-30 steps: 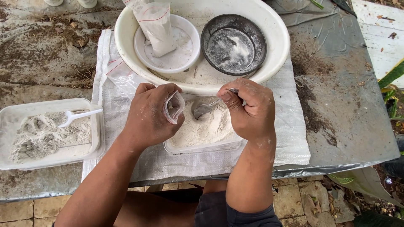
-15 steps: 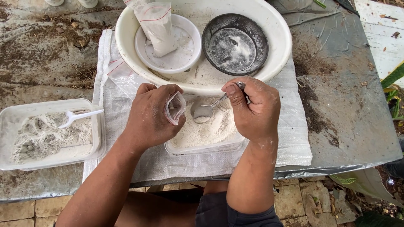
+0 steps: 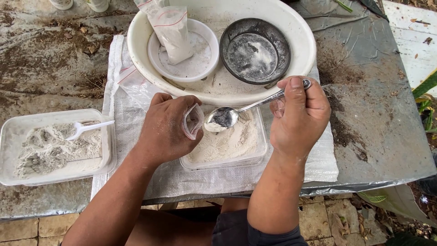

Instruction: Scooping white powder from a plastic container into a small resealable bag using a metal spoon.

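Two bare hands work over a clear plastic tray (image 3: 227, 150) of pale powder that sits on a white woven cloth (image 3: 136, 114) on the tabletop (image 3: 373, 118). The left hand (image 3: 166, 130) is curled shut around a small clear bag (image 3: 193, 120), pinching it so its mouth gapes toward the right. The right hand (image 3: 298, 116) is closed on the handle of a metal spoon (image 3: 223, 118), thumb on top near the handle's end. The spoon's bowl hangs just beside the bag's mouth, above the tray, with a little powder clinging to it; whether it touches the bag cannot be told.

Behind the tray, touching its far edge, stands a large white basin (image 3: 300, 36). Inside it, on the left, a small white bowl (image 3: 205, 64) holds an upright filled bag (image 3: 175, 32) with a red seal line; on the right lies a dark round metal dish (image 3: 255, 50) dusted with powder. Another empty clear bag (image 3: 134, 84) lies on the cloth by the basin's left side. Well apart to the left, a second plastic tray (image 3: 9, 136) holds clumpy powder and a white plastic spoon (image 3: 88, 129).
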